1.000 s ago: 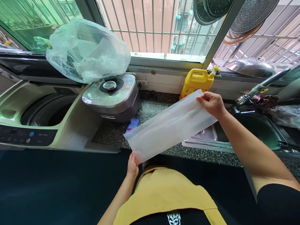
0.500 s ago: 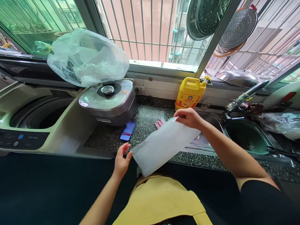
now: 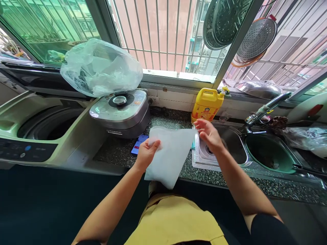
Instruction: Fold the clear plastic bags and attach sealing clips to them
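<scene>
White plastic sheet (image 3: 170,153) is held above the front edge of the countertop (image 3: 168,117), between the rice cooker (image 3: 120,115) and the steel sink (image 3: 209,167); whether it is a single layer or a flat bag cannot be determined. The left hand (image 3: 146,154) grips it near the upper left edge, thumb on the near face. This single-side grip appears to carry the load, so the lower part hangs loosely towards the yellow apron (image 3: 178,217). The right hand (image 3: 211,136) is open, fingers spread, at the upper right corner; contact with the sheet cannot be confirmed. Its position would suit steadying or spreading that edge. The flat blue item (image 3: 139,143) lies on the countertop beside the rice cooker, partly behind the left hand. The yellow jug (image 3: 206,103) stands upright at the rear, against the wall side, presumably to keep the front working area accessible.
</scene>
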Motion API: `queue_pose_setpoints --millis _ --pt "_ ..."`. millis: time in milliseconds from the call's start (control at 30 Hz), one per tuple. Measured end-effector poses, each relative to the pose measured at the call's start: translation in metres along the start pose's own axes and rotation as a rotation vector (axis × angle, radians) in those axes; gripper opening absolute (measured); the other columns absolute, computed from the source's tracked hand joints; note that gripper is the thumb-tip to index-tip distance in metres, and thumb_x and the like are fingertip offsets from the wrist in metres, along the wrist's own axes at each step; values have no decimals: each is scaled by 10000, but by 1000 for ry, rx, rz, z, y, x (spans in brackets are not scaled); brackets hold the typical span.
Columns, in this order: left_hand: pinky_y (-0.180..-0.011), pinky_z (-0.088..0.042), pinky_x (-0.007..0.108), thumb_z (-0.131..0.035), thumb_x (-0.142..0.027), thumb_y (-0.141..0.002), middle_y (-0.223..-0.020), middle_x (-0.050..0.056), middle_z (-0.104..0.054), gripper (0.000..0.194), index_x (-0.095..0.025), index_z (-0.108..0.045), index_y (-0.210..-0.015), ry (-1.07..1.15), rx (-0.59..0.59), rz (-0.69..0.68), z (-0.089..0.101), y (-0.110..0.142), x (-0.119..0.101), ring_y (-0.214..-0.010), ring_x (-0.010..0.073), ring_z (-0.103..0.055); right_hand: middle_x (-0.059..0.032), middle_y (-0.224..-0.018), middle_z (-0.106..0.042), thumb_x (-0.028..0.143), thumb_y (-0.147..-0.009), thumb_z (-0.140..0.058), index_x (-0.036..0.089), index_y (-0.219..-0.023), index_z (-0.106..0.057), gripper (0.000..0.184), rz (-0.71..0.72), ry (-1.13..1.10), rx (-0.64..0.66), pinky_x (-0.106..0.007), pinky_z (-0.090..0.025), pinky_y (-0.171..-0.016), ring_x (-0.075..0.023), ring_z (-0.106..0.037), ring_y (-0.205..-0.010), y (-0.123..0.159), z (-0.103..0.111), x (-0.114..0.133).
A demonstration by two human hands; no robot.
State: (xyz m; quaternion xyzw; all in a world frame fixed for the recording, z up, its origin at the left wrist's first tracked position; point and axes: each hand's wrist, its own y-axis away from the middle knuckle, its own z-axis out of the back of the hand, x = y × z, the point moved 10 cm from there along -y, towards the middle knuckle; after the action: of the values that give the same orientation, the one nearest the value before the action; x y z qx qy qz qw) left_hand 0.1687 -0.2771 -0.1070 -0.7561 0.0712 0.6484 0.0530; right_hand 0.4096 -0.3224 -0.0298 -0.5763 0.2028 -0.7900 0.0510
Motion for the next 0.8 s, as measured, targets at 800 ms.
queue_pose_setpoints --millis 800 --pt "-708 -479 276 -803 -443 -527 -669 31 -692 367 -135 -667 -673 47 185 357 41 37 100 -654 152 -620 -50 -788 -652 718 -580 -628 208 -842 -626 574 -441 -432 45 -300 -470 -658 -186 -587 -729 68 -75 -91"
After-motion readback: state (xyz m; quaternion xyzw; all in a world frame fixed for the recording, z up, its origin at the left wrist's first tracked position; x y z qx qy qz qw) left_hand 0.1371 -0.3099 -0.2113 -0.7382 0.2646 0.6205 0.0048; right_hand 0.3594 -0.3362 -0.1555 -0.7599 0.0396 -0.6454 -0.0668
